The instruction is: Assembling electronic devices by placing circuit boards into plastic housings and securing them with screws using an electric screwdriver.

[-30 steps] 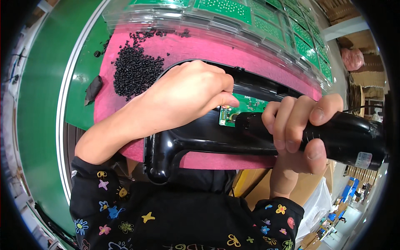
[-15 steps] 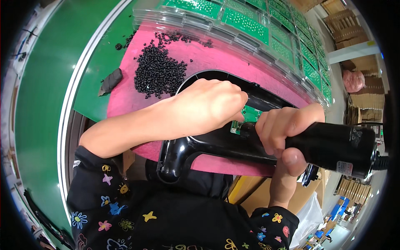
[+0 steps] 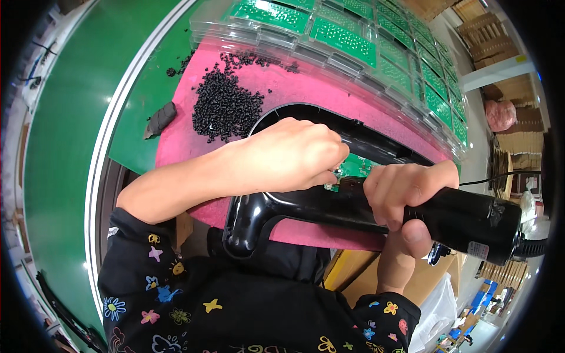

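A black plastic housing (image 3: 250,220) with a long curved shape lies on the pink mat in front of me. Inside it is a green circuit board (image 3: 360,165), partly covered by my hands. My left hand (image 3: 299,154) is closed, its curled fingertips down at the board's left end; what they pinch, if anything, is hidden. From the right, my right hand (image 3: 412,189) wraps round a black electric screwdriver (image 3: 471,222), held nearly level. The front of the screwdriver reaches over the board, close to my left fingertips.
A heap of small black screws (image 3: 226,106) is spread on the pink mat (image 3: 176,132). Clear trays of green circuit boards (image 3: 341,42) are stacked along the far side. A dark grey lump (image 3: 160,119) rests on the green tabletop at left. A cardboard box (image 3: 359,275) stands below the mat.
The screwdriver's rear end has dropped and swung slightly toward me, with my right hand turning along. My left hand stays at the board, shifted only a little.
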A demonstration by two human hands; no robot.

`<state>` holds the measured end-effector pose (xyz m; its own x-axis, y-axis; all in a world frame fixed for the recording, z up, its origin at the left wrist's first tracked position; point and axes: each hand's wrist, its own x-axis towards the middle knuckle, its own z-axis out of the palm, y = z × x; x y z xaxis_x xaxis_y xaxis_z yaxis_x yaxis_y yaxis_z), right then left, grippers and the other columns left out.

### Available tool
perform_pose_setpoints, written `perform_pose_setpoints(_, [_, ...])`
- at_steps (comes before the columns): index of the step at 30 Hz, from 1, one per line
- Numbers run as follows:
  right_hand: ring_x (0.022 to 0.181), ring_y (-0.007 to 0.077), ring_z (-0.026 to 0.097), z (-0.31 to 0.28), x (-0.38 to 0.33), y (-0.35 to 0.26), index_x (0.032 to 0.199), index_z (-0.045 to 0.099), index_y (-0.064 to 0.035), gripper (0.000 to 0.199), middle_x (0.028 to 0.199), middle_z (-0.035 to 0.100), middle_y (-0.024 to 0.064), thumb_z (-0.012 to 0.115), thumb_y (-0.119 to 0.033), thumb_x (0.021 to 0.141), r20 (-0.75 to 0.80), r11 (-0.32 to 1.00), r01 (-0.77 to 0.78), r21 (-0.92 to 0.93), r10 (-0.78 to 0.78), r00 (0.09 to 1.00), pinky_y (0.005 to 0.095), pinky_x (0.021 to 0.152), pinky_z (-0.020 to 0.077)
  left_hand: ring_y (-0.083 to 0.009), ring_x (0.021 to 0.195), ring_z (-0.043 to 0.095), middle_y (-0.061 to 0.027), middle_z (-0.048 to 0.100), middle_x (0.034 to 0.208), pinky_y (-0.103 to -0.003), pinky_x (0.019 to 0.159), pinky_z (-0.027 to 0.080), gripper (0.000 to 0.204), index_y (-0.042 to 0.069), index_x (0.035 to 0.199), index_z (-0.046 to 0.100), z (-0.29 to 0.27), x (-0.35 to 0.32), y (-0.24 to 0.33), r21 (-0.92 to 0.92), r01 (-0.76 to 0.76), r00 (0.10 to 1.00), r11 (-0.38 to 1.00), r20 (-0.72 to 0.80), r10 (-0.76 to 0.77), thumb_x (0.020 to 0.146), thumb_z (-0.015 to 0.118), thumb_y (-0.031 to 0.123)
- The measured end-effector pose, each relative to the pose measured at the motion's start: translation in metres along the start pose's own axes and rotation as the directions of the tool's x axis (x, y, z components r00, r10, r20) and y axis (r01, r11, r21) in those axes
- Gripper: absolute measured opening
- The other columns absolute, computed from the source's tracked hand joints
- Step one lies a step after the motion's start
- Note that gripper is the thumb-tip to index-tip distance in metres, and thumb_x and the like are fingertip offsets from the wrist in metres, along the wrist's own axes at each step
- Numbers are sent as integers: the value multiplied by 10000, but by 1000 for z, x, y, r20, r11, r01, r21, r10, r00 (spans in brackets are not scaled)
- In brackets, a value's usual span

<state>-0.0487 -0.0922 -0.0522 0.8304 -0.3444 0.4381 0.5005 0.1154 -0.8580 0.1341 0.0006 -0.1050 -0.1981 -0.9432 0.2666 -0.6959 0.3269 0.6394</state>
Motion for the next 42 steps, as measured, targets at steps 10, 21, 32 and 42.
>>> perform_pose_setpoints(10, [508,111,425,-4,14,4,1012,473,-50,363,621,473,-2,761,-164,822,-21,969,-130,-212,129,991,270,486,360,-387,816,672,-193,677,825,-454,684,542,166,-44,806,642,-1,5,-1,-27,21,998,999,68,-19,835,674,116])
perform_pose_setpoints(21, [615,123,519,-12,0,6,1206,470,-49,409,728,549,17,681,-62,855,-101,994,109,5,-108,989,299,596,447,-360,829,639,-144,646,861,-439,721,523,210,-2,924,630,-4,7,1,1,-7,979,1000,204,7,861,686,190])
perform_pose_setpoints(32, [588,89,478,-17,-5,-20,1118,515,-116,295,670,521,-32,654,-232,885,-212,944,292,156,-257,943,264,655,374,-301,741,621,-95,626,806,-392,658,509,204,17,875,613,0,12,-2,-160,-208,978,965,-64,200,846,722,187])
perform_pose_setpoints(42, [531,90,464,-38,-19,-48,1097,461,-116,326,645,487,-31,664,-233,871,-138,950,66,-304,-112,984,275,574,376,-271,784,566,-95,528,814,-353,699,473,304,27,816,457,-8,12,7,-78,-41,995,996,-97,33,761,755,-4])
